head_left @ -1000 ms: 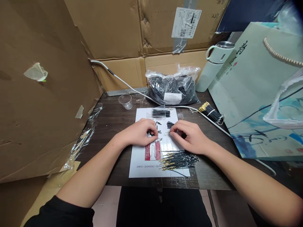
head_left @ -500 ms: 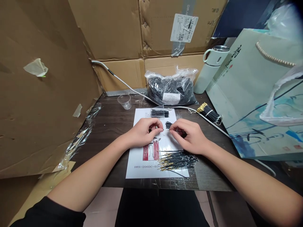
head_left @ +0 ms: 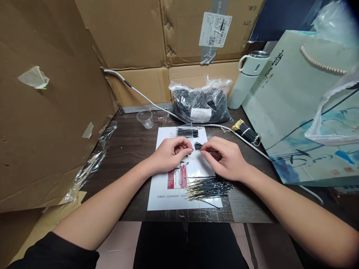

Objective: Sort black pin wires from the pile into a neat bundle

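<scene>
A thin, dark, straight wire [head_left: 199, 150] with a fine pale tip lies between the hands above the white sheet [head_left: 161, 202], clamped by the right hand [head_left: 227, 158]. The left hand's [head_left: 171, 154] fingertips meet beside it, their contents unclear.

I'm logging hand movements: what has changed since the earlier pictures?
The left hand moved rightward and forward, nearing the right hand, which still pinches a thin dark wire. What the left holds is unclear. The loose wires, tied bundle and filled bag stayed put.
</scene>
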Demonstrator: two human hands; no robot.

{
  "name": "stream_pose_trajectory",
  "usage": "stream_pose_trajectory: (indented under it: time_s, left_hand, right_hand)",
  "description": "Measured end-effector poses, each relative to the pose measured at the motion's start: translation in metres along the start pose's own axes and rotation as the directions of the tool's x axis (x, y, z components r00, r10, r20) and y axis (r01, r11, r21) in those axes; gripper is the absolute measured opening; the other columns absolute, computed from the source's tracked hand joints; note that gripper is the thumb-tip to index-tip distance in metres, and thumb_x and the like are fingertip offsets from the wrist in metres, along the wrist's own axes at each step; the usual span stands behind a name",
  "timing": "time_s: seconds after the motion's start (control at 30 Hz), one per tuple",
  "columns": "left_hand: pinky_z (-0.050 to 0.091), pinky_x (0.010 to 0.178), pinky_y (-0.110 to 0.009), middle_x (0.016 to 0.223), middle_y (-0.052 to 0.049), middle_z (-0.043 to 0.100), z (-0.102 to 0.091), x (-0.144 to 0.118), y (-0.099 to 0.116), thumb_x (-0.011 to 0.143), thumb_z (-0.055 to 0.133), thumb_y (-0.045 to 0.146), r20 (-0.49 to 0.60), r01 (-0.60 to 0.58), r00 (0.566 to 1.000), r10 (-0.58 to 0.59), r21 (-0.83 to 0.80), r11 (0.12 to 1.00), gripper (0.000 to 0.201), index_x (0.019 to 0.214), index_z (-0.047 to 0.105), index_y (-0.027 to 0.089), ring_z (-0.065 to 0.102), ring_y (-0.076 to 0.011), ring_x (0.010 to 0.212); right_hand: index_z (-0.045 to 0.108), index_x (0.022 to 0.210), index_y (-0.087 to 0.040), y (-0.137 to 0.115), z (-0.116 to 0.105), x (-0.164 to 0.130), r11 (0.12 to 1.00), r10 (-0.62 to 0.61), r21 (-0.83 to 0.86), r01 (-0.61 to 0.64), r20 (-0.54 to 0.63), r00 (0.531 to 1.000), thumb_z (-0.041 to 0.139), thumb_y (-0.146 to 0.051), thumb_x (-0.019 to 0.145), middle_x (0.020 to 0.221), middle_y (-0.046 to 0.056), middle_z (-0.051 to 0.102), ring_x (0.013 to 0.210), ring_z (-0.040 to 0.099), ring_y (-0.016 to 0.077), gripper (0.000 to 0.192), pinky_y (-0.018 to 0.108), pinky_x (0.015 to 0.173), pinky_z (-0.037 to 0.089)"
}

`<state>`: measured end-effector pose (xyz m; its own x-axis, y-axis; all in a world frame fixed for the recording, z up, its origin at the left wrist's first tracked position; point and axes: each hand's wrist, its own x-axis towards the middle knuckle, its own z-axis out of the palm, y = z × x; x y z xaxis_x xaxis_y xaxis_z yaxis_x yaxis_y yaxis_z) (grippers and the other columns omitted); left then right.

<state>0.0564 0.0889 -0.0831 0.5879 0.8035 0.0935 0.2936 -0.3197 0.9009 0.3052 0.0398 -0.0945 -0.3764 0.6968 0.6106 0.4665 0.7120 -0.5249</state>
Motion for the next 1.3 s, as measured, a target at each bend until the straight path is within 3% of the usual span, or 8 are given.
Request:
stream_pose_trajectory:
  time_s: [0.47, 1.13, 1.3]
  left_hand:
    - [0.04, 0.063, -0.026, 0.073, 0.0, 0.061, 0.006, -0.003, 0.006, 0.099, 0.071, 0.028, -0.014, -0.027, 1.0, 0.028, 0.074, 0.997, 0.014, 0.096, 0.078, 0.016, 0.05, -0.0123, 0.065]
    - [0.04, 0.063, -0.026, 0.073, 0.0, 0.062, 0.011, -0.004, 0.003, 0.099, 0.072, 0.029, -0.011, -0.039, 0.999, 0.04, 0.059, 0.998, 0.015, 0.097, 0.079, 0.016, 0.049, -0.0121, 0.066]
    - [0.039, 0.061, -0.026, 0.071, 0.002, 0.058, 0.009, -0.004, 0.001, 0.095, 0.078, 0.036, -0.035, -0.032, 0.999, 0.035, 0.08, 0.996, 0.023, 0.106, 0.078, 0.016, 0.048, -0.0117, 0.064]
  right_hand:
    - [0.069, 0.108, -0.023, 0.002, 0.0, 0.0, 1.0, 0.005, -0.004, -0.005, 0.083, 0.997, 0.06, -0.016, 0.106, 0.094, 0.006, 0.069, 0.076, 0.059, 0.0198, 0.012, 0.037, 0.069, 0.051]
    - [0.069, 0.108, -0.023, 0.001, 0.002, -0.001, 1.0, -0.008, 0.006, 0.007, 0.084, 0.996, 0.06, -0.016, 0.107, 0.097, 0.006, 0.069, 0.077, 0.061, 0.0199, 0.012, 0.037, 0.07, 0.052]
    - [0.069, 0.107, -0.024, 0.001, 0.001, -0.001, 1.0, 0.017, 0.023, -0.019, 0.085, 0.996, 0.06, -0.017, 0.107, 0.096, 0.006, 0.069, 0.075, 0.06, 0.0192, 0.011, 0.036, 0.068, 0.051]
